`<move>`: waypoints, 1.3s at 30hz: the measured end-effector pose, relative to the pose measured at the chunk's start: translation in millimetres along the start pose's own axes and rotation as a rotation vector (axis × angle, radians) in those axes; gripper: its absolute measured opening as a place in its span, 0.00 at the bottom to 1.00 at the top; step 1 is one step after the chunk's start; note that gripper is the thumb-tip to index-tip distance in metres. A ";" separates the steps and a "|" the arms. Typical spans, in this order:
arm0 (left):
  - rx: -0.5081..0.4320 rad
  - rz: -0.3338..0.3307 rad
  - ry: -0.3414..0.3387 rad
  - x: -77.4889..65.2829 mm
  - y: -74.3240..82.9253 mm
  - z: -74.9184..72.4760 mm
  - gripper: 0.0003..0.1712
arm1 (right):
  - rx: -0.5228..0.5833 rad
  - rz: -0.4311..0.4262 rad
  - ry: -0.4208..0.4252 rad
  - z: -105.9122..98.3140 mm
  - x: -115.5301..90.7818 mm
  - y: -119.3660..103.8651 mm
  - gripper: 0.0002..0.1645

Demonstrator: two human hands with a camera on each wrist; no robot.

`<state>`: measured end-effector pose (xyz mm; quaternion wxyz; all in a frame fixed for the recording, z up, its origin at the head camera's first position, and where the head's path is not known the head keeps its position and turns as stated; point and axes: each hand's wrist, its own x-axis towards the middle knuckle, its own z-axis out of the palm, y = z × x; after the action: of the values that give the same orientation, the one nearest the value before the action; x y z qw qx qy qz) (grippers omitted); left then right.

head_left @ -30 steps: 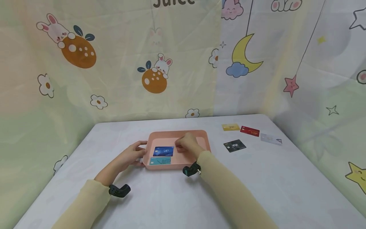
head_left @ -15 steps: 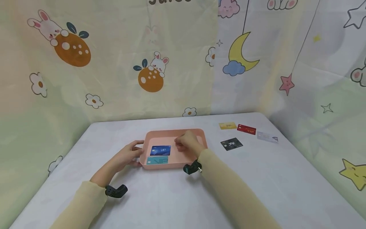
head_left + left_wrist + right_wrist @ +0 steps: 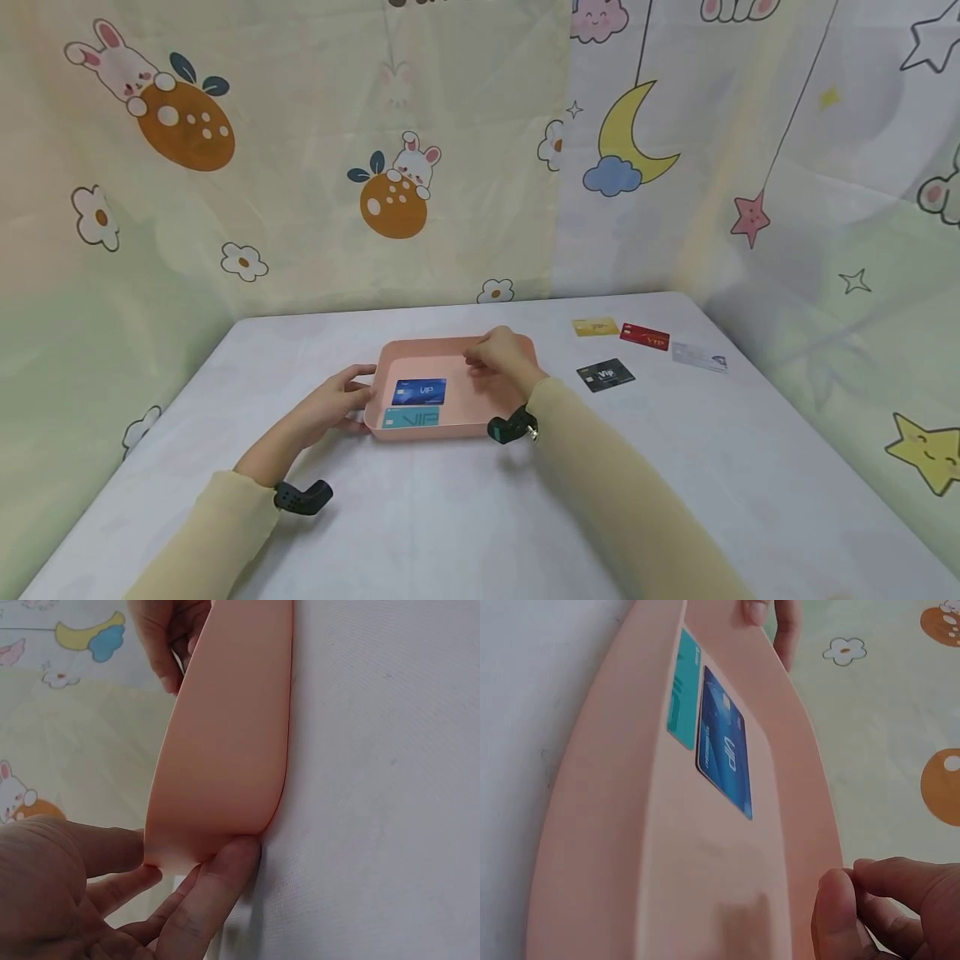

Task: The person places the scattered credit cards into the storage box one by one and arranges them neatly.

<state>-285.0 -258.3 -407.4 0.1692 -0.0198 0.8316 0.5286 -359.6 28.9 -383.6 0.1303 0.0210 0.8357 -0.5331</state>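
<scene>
A shallow pink tray rests on the table. On its floor lie a dark blue VIP card and a teal VIP card, side by side. My left hand holds the tray's left end; in the left wrist view the thumb presses low on the wall and fingers lie at its rim. Over the tray's right part is my right hand, thumb and index finger drawn together near the far wall, as the right wrist view shows. I cannot tell whether something thin is between those fingertips.
Right of the tray, a yellow card, a red VIP card, a pale see-through card and a black Vip card lie apart on the white tabletop. Printed cloth hangs behind the table.
My right hand has risen from the tray floor and shifted slightly toward the far wall. The left hand stays at the tray's end. The head view has turned a little to the right.
</scene>
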 end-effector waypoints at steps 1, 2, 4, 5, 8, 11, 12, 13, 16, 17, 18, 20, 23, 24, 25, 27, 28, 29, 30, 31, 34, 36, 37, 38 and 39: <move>0.002 0.002 -0.002 0.1 0.0 -0.1 0.35 | 0.001 0.005 0.007 -1.5 0.4 -0.5 0.13; 0.003 0.004 -0.003 0.1 0.0 -0.2 0.35 | 0.002 0.014 0.016 -3.0 1.0 -0.8 0.14; 0.003 0.001 -0.002 0.4 -0.2 0.0 0.35 | 0.013 0.020 0.035 -6.4 2.2 -0.9 0.14; 0.006 0.002 -0.004 0.4 -0.6 0.1 0.35 | 0.018 0.021 0.042 -8.4 2.7 -0.7 0.15; 0.014 0.003 -0.010 -0.2 -1.1 -0.3 0.36 | 0.050 0.012 0.048 -14.9 3.0 0.1 0.16; 0.015 0.003 -0.015 -0.8 -1.3 -0.2 0.36 | 0.067 0.011 0.048 -22.0 3.8 1.7 0.17; 0.015 0.003 -0.015 -0.9 -1.2 -0.2 0.36 | 0.060 0.012 0.051 -24.3 4.5 2.4 0.17; 0.015 0.002 -0.015 -0.9 -1.2 0.2 0.36 | 0.054 0.016 0.054 -26.8 4.9 3.0 0.17; 0.017 0.003 -0.012 -0.9 -0.8 0.3 0.36 | 0.041 0.027 0.065 -34.0 5.3 5.3 0.17; 0.019 0.003 -0.010 -1.0 -0.8 0.4 0.36 | 0.039 0.029 0.067 -36.6 5.1 6.1 0.18; 0.019 0.002 -0.010 -1.0 -0.8 0.4 0.36 | 0.044 0.032 0.069 -39.3 4.7 7.1 0.18; 0.021 0.002 -0.008 -1.1 -0.9 0.5 0.35 | 0.056 0.040 0.072 -44.7 3.2 9.0 0.19; 0.020 0.000 -0.006 -0.9 -1.0 1.3 0.35 | 0.067 0.048 0.080 -53.8 1.2 11.5 0.20; 0.020 0.000 -0.006 -0.8 -1.0 1.5 0.35 | 0.066 0.051 0.083 -56.8 0.8 12.2 0.20; 0.021 0.000 -0.006 -0.6 -1.1 2.0 0.35 | 0.065 0.054 0.086 -59.8 0.4 13.2 0.20; 0.022 -0.002 -0.004 -0.3 -1.1 2.9 0.35 | 0.063 0.058 0.086 -65.9 -0.3 14.7 0.21; 0.021 -0.002 -0.002 -0.3 -1.0 3.3 0.35 | 0.058 0.062 0.087 -69.0 -0.4 15.7 0.22; 0.020 -0.002 -0.002 -0.3 -0.8 3.7 0.35 | 0.049 0.067 0.086 -72.0 -0.3 16.8 0.22; 0.018 -0.001 -0.003 -0.4 -0.5 4.0 0.35 | 0.042 0.073 0.088 -74.9 0.0 18.1 0.22; 0.016 -0.001 -0.003 -0.6 -0.2 4.3 0.35 | 0.033 0.079 0.091 -78.0 0.4 19.4 0.22; 0.014 0.001 -0.004 -1.9 1.0 4.6 0.35 | -0.002 0.097 0.098 -86.5 2.9 24.2 0.22; 0.015 0.003 -0.005 -3.1 1.8 4.3 0.35 | -0.024 0.104 0.104 -92.2 4.4 27.3 0.24; 0.017 0.004 -0.004 -3.7 2.3 4.0 0.35 | -0.035 0.106 0.106 -95.0 5.0 28.9 0.25; 0.019 0.005 -0.005 -4.3 2.7 3.7 0.35 | -0.053 0.106 0.109 -97.7 5.5 30.6 0.26; 0.020 0.004 -0.005 -4.7 3.0 3.6 0.35 | -0.076 0.105 0.115 -100.4 5.9 32.5 0.27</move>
<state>-280.2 -254.4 -404.7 0.1703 -0.0151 0.8364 0.5208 -379.2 132.4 -373.9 0.1105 0.0902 0.8592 -0.4913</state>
